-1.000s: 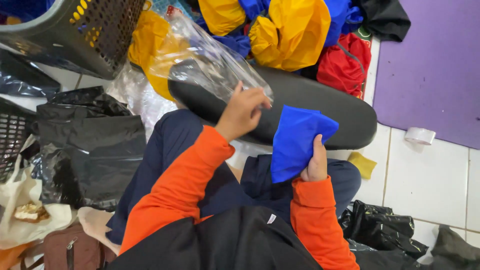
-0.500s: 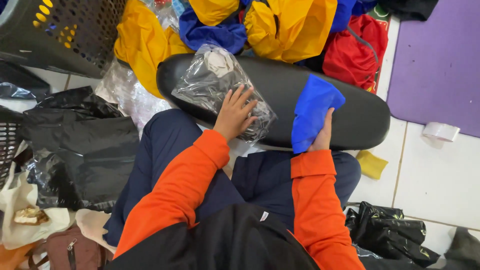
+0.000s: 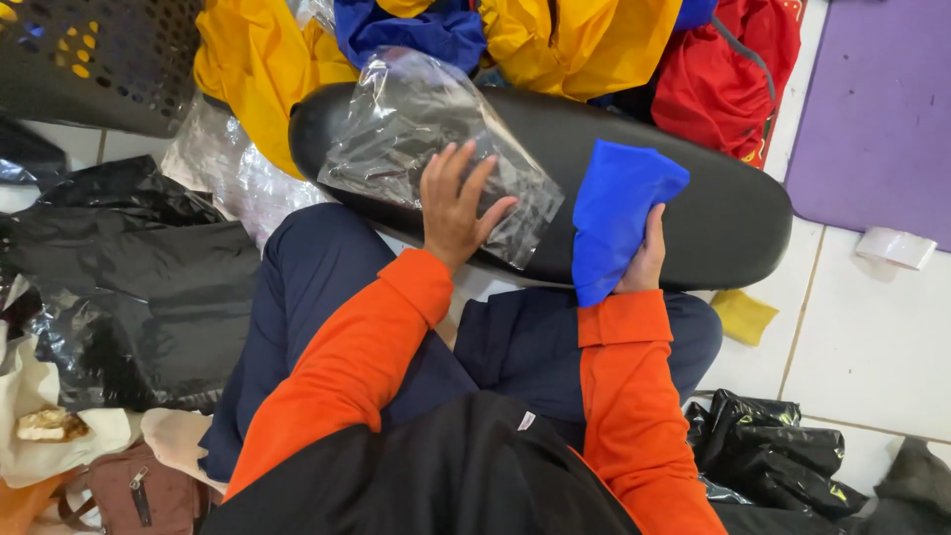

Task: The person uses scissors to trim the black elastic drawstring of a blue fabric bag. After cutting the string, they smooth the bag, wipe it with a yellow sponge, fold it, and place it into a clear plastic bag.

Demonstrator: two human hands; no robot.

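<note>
Blue cloth (image 3: 616, 213), folded into a compact bundle, sits upright in the right hand (image 3: 646, 260), whose grip is pinched closed around its lower edge; the bundle leans over the black board (image 3: 693, 213), apparently kept folded and off the floor by that hold. Left hand (image 3: 454, 203) lies flat with fingers spread on a clear bag (image 3: 416, 139), pressing it against the board, which looks like a way to keep the slippery film smooth and in place. Board spans the lap above the navy trousers (image 3: 317, 297), serving as a desk. Beyond it lie yellow (image 3: 248, 69), blue and red garments (image 3: 728, 79). Black bags (image 3: 129, 287) are heaped at the left, a dark basket (image 3: 89, 59) stands at top left, and a purple mat (image 3: 877, 109) covers the tiled floor (image 3: 852, 367) at the right.
</note>
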